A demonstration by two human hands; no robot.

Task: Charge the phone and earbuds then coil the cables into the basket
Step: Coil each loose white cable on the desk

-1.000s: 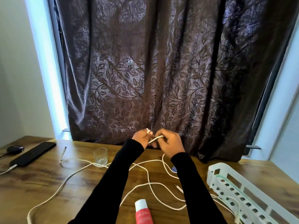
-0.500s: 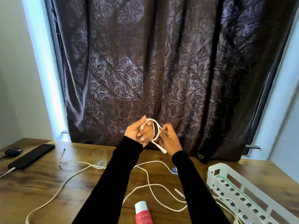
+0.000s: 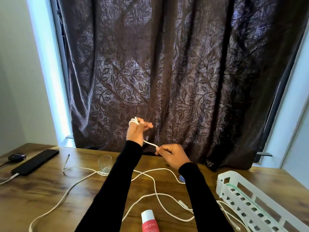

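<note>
— Hands?
— Left hand (image 3: 134, 132) raised, white cable (image 3: 149, 143) looped round its fingers; right hand (image 3: 170, 154) pinches the cable's end.
— Basket?
— White basket (image 3: 247, 195) on table (image 3: 41, 190), right side.

The hands have drawn apart: the left hand (image 3: 136, 131) has risen with white cable (image 3: 150, 143) looped over its fingers, while the right hand (image 3: 170, 155) has dropped lower, now pinching the cable's end and pulling the strand taut between them.
</note>
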